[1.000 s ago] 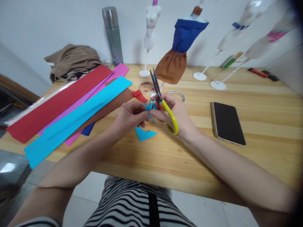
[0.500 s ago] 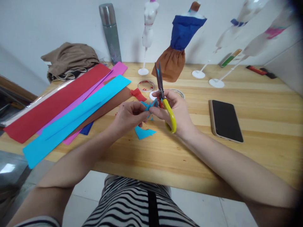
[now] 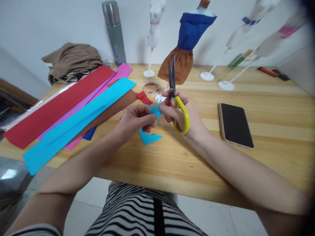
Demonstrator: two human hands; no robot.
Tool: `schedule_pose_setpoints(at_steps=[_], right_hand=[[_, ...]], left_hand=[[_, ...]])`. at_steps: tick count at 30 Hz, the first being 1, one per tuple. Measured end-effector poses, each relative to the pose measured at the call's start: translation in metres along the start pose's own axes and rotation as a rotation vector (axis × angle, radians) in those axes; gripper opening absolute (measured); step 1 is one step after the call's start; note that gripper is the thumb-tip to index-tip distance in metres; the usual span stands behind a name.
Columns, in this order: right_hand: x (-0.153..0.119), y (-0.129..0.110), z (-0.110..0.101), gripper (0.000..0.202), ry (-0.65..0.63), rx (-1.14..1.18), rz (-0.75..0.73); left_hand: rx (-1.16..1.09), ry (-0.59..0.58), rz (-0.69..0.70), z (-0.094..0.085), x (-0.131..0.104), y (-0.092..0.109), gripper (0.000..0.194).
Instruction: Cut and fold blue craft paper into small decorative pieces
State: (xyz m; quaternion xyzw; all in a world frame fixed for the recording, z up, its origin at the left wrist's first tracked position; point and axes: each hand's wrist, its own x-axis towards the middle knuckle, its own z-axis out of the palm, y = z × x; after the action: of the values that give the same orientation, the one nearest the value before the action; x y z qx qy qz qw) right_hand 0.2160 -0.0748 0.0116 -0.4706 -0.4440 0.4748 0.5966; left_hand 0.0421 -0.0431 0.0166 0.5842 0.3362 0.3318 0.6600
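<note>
Blue cutout [image 3: 155,112] juts from the pinching left hand [image 3: 134,119] toward the right hand [image 3: 193,114], which grips scissors [image 3: 172,90].

The scissors [image 3: 172,90] have dark, smooth metal blades [image 3: 174,72] and a glossy yellow handle [image 3: 187,118], apparently plastic. The cyan cutting [image 3: 156,111] looks like thin, matt paper, as does the smooth cyan strip [image 3: 81,123]. The table [image 3: 209,173] is pale, grained wood with a soft sheen; the metal flask cap [image 3: 110,13] shines. The phone screen [image 3: 236,124] looks glassy, the brown garment [image 3: 73,55] matt, rumpled cloth.
</note>
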Motion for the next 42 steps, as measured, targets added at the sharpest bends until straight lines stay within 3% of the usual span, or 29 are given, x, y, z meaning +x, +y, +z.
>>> schedule_pose_setpoints(at_steps=[15,20,26,32,42], right_hand=[[-0.004,0.005,0.003,0.054,0.013,0.059,0.052],[-0.007,0.001,0.012,0.061,-0.042,0.063,0.045],[-0.007,-0.009,0.013,0.066,0.039,0.092,0.064],[-0.006,-0.005,0.008,0.06,0.037,0.014,-0.015],[-0.005,0.0,0.006,0.054,-0.009,0.028,-0.004]], left_hand=[[-0.128,0.138,0.005,-0.002,0.004,-0.004,0.039],[-0.127,0.135,0.022,-0.001,0.004,-0.008,0.041],[-0.087,0.115,0.001,0.001,0.0,-0.01,0.034],[-0.082,0.11,-0.012,0.002,0.0,-0.01,0.034],[-0.162,0.047,-0.08,0.0,0.0,-0.011,0.041]])
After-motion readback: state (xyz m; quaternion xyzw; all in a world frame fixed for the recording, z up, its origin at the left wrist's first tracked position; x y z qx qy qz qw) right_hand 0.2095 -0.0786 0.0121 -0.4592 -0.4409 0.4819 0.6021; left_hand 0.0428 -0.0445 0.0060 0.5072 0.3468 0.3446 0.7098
